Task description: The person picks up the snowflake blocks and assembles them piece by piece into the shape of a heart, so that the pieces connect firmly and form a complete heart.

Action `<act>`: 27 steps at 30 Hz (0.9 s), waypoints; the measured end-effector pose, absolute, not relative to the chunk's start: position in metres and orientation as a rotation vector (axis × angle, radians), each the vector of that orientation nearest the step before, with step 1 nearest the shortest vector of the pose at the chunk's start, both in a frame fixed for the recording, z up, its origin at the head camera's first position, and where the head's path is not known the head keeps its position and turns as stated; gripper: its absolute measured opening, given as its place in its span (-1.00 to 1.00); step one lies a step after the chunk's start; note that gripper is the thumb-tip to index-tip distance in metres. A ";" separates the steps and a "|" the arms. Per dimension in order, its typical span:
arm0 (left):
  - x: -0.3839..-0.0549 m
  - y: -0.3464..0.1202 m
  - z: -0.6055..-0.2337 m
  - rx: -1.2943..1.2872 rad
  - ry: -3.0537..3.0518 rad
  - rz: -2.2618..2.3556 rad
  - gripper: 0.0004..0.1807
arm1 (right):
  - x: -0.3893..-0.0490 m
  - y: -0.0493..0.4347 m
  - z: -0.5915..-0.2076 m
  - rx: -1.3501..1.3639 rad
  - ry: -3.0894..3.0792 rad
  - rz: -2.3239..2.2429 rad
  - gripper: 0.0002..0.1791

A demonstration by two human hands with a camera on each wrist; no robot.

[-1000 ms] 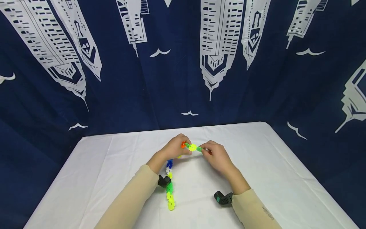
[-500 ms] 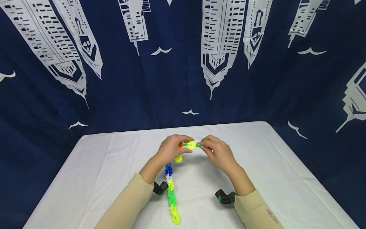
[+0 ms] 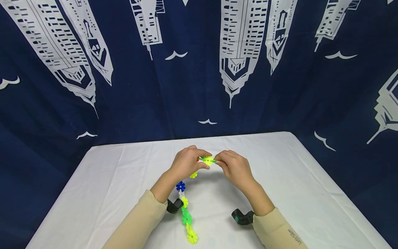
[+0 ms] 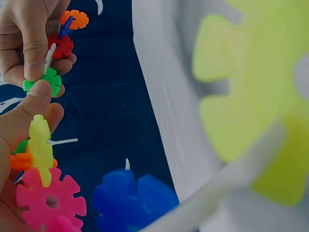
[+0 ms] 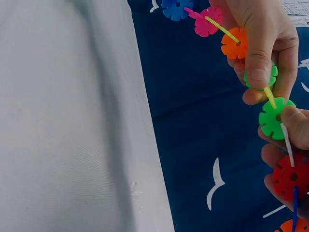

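Note:
My left hand (image 3: 186, 162) pinches a green slotted snowflake disc (image 5: 270, 75) in a colourful chain of interlocking discs. Opposite it, my right hand (image 3: 234, 167) grips another green disc (image 5: 273, 118) between thumb and fingers. A yellow disc (image 3: 208, 160) shows edge-linked between the two hands in the head view. From the right hand's side continue a red disc (image 5: 292, 176) and an orange disc (image 4: 75, 19). Past the left hand run an orange disc (image 5: 234, 43), a pink disc (image 4: 50, 200) and a blue disc (image 4: 133, 200).
Toward the near side, below the left wrist, trails a row of discs, with dark blue (image 3: 180, 186), green (image 3: 187, 218) and yellow (image 3: 192, 237) ones. A white cloth covers the table (image 3: 280, 193). Behind hangs a navy curtain (image 3: 186, 86). Black wrist cameras (image 3: 243, 218) sit at both cuffs.
Both hands have drawn level, and the yellow disc between them has turned to face the head camera. The left forearm has shifted slightly down and left. The trailing discs have swung and twisted.

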State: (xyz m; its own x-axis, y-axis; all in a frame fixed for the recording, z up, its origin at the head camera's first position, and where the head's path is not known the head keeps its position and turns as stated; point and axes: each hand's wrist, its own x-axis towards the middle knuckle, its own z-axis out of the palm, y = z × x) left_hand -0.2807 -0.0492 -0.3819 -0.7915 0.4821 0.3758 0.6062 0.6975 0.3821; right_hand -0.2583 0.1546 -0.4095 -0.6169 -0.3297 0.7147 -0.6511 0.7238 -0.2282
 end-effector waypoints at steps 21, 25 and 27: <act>-0.295 -0.100 -0.416 -0.485 -2.883 -1.208 -0.60 | -0.276 0.168 -0.430 0.329 -2.737 0.849 -0.91; -0.290 -0.107 -0.436 -0.418 -2.980 -1.227 -0.61 | -0.282 0.167 -0.441 0.266 -2.809 0.864 -0.93; -0.287 -0.107 -0.444 -0.438 -2.992 -1.272 -0.60 | -0.284 0.166 -0.446 0.245 -2.824 0.882 -0.94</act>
State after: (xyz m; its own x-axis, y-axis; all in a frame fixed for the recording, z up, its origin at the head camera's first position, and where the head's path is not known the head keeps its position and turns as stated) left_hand -0.2872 -0.1073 -0.4437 -0.9548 0.2962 -0.0237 0.1885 0.6653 0.7224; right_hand -0.2843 0.1663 -0.4458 -0.9715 -0.1049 0.2127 -0.2073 0.8110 -0.5470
